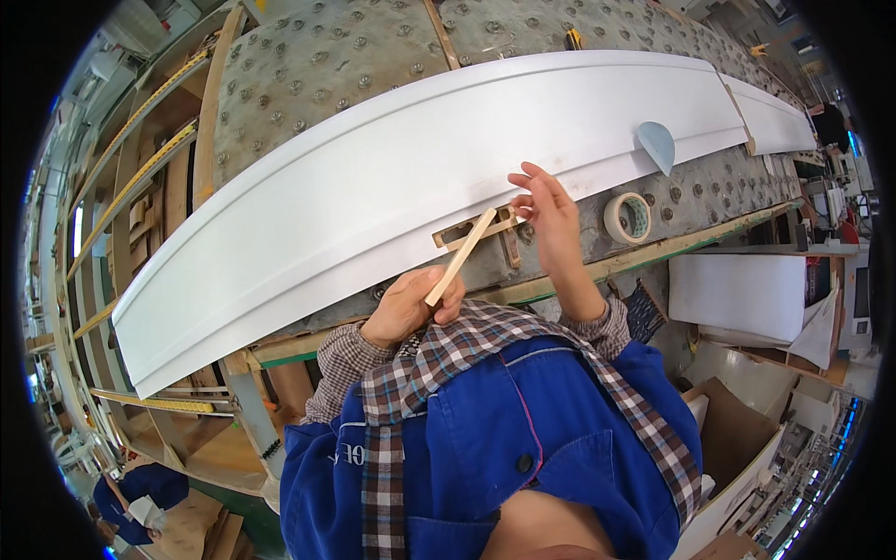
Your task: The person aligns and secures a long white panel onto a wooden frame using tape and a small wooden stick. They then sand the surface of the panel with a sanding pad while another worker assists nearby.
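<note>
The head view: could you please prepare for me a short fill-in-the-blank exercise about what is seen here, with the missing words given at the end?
1. The stick is held by the ____ hand.
2. The tape roll lies to the ____ of the right hand.
3. The colour of the long panel is ____.

Missing words: left; right; white.

Stick (pixel 463 257) looks like plain matt wood, white panel's (pixel 401 168) super smooth with a soft sheen, and the table (pixel 401 42) looks like dull, scuffed metal, kinda bumpy.
</note>
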Motion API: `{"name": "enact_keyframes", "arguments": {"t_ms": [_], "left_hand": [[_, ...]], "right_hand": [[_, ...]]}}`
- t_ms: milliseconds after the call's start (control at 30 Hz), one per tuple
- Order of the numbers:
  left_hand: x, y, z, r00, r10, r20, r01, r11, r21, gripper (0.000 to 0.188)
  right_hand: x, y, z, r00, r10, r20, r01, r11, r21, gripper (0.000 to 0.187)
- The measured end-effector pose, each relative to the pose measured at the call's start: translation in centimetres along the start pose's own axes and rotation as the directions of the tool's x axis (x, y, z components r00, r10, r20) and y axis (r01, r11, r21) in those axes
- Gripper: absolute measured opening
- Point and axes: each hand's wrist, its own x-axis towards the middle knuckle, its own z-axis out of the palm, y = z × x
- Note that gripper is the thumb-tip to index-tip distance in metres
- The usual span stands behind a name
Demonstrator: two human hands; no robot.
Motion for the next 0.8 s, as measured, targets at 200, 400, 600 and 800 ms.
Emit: {"name": "enact_keyframes", "arguments": {"t_ms": [200,400,600,800], "left_hand": [[0.1,-0.3,-0.3,0.998,-0.033,-0.054,0.006,0.901,-0.435,0.037],[-0.1,-0.2,-1.2,0.646,0.288,-0.707,-0.244,0.955,0.166,0.034],[2.0,1.2,2.8,0.753,0.518,0.405,-0.311,-0.26,0.914,0.045],[1.9,0.4,0.3,0.92,0.326,0.217,-0.073,-0.401,0.913,0.063]], "right_hand": [[-2.9,-1.7,2.9,0.802,-0.176,0.571,0.379,0.889,-0.258,0.024],[-3.8,-2.2,2.2,0.861,0.157,0.483,0.007,0.947,-0.321,0.02],[-4.3,-0.6,3.0,0.879,0.015,0.476,0.086,0.978,-0.19,0.024],[-4.3,-0.6,1.9,0.924,0.077,0.374,-0.05,0.995,-0.081,0.028]]}}
